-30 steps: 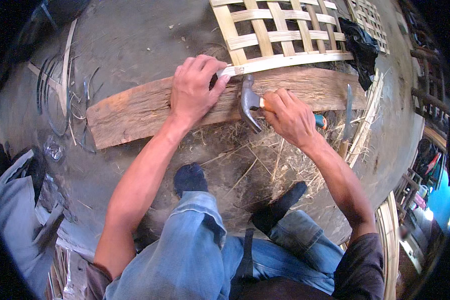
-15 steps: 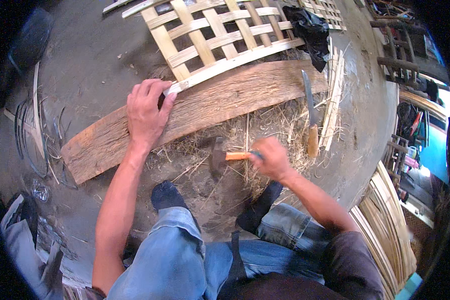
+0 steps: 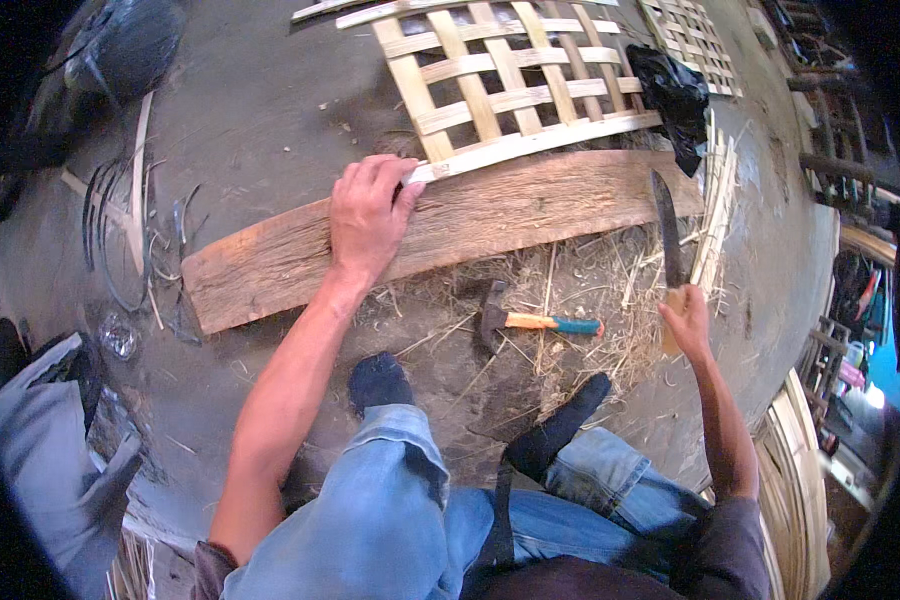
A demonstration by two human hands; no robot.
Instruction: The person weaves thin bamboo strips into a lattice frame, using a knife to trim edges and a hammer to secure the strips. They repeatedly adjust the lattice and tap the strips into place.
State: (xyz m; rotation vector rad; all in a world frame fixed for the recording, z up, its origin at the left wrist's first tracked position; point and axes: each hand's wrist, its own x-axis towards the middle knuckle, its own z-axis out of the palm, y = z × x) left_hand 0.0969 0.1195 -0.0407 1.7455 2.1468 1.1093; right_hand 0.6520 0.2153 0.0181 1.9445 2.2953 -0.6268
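My left hand (image 3: 366, 218) is closed on the near left corner of a lattice panel (image 3: 545, 139) woven from pale flat strips, probably bamboo. That edge of the panel rests along a rough wooden board (image 3: 280, 262) lying across the floor. Off to the right, my right hand (image 3: 688, 325) wraps round the wooden handle of a long knife (image 3: 666, 225), whose dark blade points away from me over the board's right end. Between my feet and the board a hammer (image 3: 532, 321) with an orange and teal handle lies on the floor, untouched.
Shavings (image 3: 610, 290) litter the floor beyond my feet. Thin split strips (image 3: 715, 205) lie beside the knife, and a black plastic bag (image 3: 670, 95) sits at the panel's right end. Dark coiled bands (image 3: 100, 235) are at left; long slats (image 3: 795, 480) stand stacked at lower right.
My right hand has let go of the hammer, which now lies on the floor, and has moved right to grasp the knife's handle. The left hand keeps its hold on the panel.
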